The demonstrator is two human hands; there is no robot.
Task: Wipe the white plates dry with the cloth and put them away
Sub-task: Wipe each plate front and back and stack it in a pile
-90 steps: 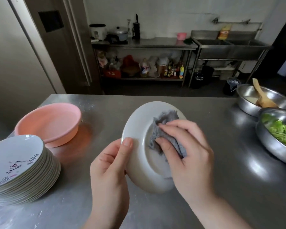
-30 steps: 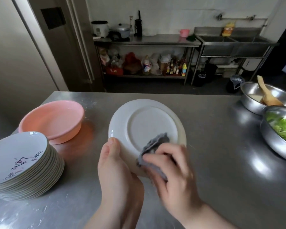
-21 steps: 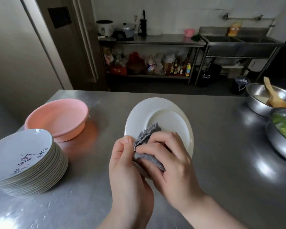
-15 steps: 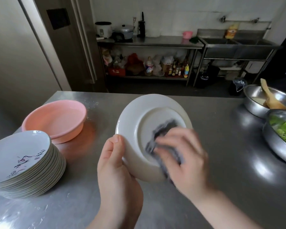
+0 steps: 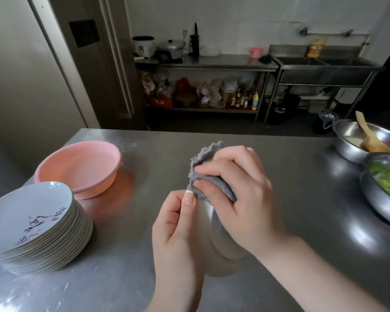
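A white plate (image 5: 221, 251) stands nearly edge-on to me above the steel table, mostly hidden between my hands. My left hand (image 5: 178, 235) holds its near rim, thumb on the edge. My right hand (image 5: 236, 192) grips a bunched grey cloth (image 5: 203, 167) and presses it over the plate's top edge. A tall stack of white plates (image 5: 32, 226) with a dark and pink pattern sits at the table's left.
A pink plastic basin (image 5: 79, 165) stands behind the stack. Two steel bowls sit at the right edge: one with a wooden spoon (image 5: 369, 138), one with green leaves (image 5: 387, 185). The steel table (image 5: 291, 167) is bare between them. Shelves and sinks line the far wall.
The plate has turned from showing its underside to nearly edge-on. My right hand with the cloth has moved from the base up over the top rim.
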